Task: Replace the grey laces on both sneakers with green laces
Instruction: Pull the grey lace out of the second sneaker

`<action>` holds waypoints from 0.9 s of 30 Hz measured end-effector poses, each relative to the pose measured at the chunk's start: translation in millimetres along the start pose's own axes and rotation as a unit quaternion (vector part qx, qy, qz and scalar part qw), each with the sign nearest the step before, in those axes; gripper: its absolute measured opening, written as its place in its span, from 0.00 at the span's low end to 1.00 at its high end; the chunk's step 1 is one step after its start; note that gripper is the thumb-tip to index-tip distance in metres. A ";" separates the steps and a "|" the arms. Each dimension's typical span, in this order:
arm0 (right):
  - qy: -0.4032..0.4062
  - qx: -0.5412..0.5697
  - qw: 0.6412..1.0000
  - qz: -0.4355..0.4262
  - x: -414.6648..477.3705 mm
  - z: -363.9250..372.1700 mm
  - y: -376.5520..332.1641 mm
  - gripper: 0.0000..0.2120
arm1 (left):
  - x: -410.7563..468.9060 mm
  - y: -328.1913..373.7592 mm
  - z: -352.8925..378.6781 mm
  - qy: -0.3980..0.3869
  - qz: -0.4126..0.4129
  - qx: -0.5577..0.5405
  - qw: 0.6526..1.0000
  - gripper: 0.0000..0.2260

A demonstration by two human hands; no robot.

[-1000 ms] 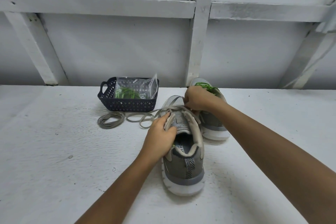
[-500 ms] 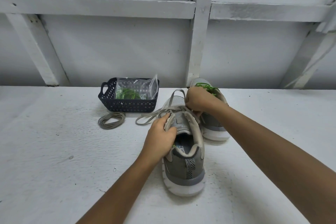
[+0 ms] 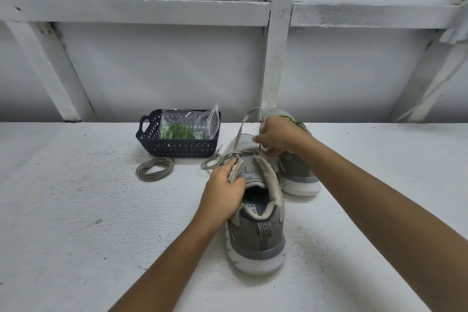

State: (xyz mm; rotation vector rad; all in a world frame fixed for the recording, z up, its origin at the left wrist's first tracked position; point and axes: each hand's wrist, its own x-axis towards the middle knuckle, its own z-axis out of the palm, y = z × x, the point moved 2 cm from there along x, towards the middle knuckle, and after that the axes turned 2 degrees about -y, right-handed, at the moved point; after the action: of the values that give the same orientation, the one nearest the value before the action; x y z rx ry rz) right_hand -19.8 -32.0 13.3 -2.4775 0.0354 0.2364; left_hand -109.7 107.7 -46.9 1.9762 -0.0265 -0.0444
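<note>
The right hand pinches the flat grey lace above the grey mesh sneaker, which the left hand just below grips by its side flap, so a sharp pull may jam the lace or yank the shoe free.

far sneaker partly hidden behind right hand, insole lettering half covered

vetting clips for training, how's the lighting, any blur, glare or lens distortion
Head view: light is soft and even, with only a faint shadow beside the near sneaker; the wide lens splays the wall beams outward at the edges; the right hand and the grey lace it pinches look slightly soft; the plastic bag in the basket shows only mild sheen.
</note>
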 end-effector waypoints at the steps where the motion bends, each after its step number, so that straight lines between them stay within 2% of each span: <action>1: 0.007 -0.033 0.999 0.000 -2.1 5.3 0.0 0.12 | -0.1 -0.1 -0.1 0.000 0.000 0.000 1.000 0.23; 5: 0.063 -0.079 0.995 -0.012 -4.3 13.6 -1.3 0.09 | 0.3 -0.8 -0.1 0.002 -0.003 0.001 1.000 0.23; 8: 0.040 -0.058 0.997 0.020 -2.3 8.0 -2.0 0.10 | 0.5 -1.0 0.1 0.004 -0.002 0.001 1.000 0.23; 9: 0.027 -0.037 0.998 0.030 2.1 4.7 -1.7 0.11 | 0.9 -1.2 0.1 0.003 -0.001 0.003 1.000 0.23; 11: -0.009 0.085 0.994 0.069 8.5 -6.0 -4.5 0.19 | 1.2 -1.8 0.4 0.002 -0.002 0.002 1.000 0.23; 13: 0.007 0.201 0.975 0.092 13.1 -19.0 -7.8 0.24 | 1.4 -2.5 0.6 0.001 -0.003 0.002 1.000 0.23; 16: 0.050 0.231 0.970 0.050 7.1 -22.5 -7.2 0.23 | 1.7 -2.9 1.1 -0.003 0.000 0.002 1.000 0.23; 17: 0.040 0.208 0.976 0.042 2.7 -19.8 -6.3 0.21 | 1.6 -2.6 1.0 -0.002 -0.001 0.000 1.000 0.23; 19: 0.009 0.054 0.998 0.017 -3.2 -7.7 -2.0 0.18 | 1.4 -2.0 0.9 0.000 -0.002 -0.002 1.000 0.23; 21: 0.003 -0.075 0.997 0.002 -6.9 3.5 -2.8 0.16 | 0.9 -1.7 0.7 0.000 -0.002 -0.003 1.000 0.23; 23: 0.029 -0.121 0.992 -0.015 -7.1 8.6 -6.8 0.10 | 0.9 -2.0 0.6 0.001 -0.002 -0.003 1.000 0.23; 25: 0.057 -0.157 0.986 -0.017 -3.7 12.1 -6.9 0.12 | 1.0 -2.1 0.5 0.000 -0.002 -0.005 1.000 0.23; 27: 0.051 -0.138 0.989 -0.005 1.6 9.9 -4.8 0.14 | 0.9 -1.8 0.9 0.000 -0.001 -0.006 1.000 0.23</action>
State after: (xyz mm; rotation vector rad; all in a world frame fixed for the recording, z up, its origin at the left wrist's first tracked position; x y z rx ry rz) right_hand -19.5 -22.2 8.2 -2.7642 0.0358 0.1175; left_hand -108.8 107.5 -49.0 1.9643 -0.0235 -0.0457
